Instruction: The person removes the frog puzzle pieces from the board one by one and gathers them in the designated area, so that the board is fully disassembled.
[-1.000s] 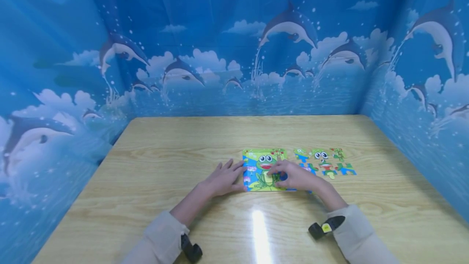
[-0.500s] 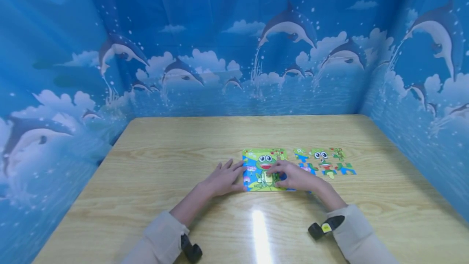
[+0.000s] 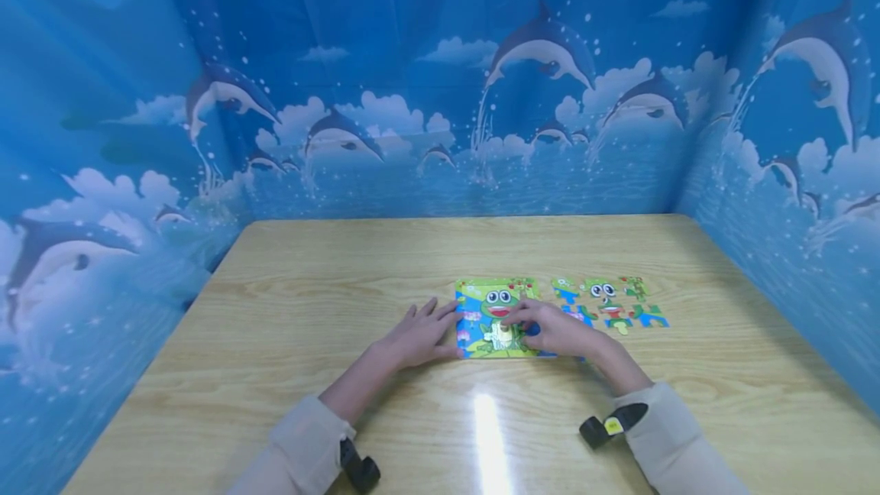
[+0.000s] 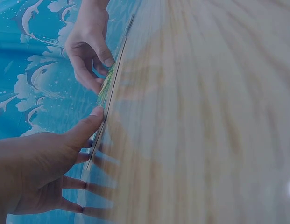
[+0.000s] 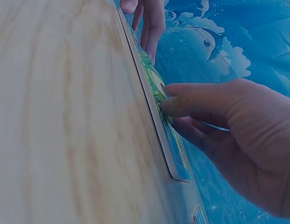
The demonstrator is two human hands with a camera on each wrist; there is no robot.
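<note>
A flat frog puzzle board [image 3: 470, 346] lies on the table in the head view. My left hand [image 3: 421, 336] has its fingers spread at the board's left side, thumb and fingers touching its edge. At the board's right part, my right hand [image 3: 560, 331] pinches a green puzzle piece [image 5: 156, 84] between thumb and fingers. In the right wrist view this piece stands tilted over the board. The head view has it at the frog's belly, with a bright sheen on it. My right hand covers the right side of the board.
Several loose puzzle pieces [image 3: 609, 310] with frog parts lie right of the board, some partly hidden by my right hand. The wooden table [image 3: 330, 266] meets a blue dolphin-print curtain [image 3: 385, 121] at the back and both sides.
The piece under my right fingers has tilted a little and catches more light. My right thumb has shifted slightly. My left hand stays in place.
</note>
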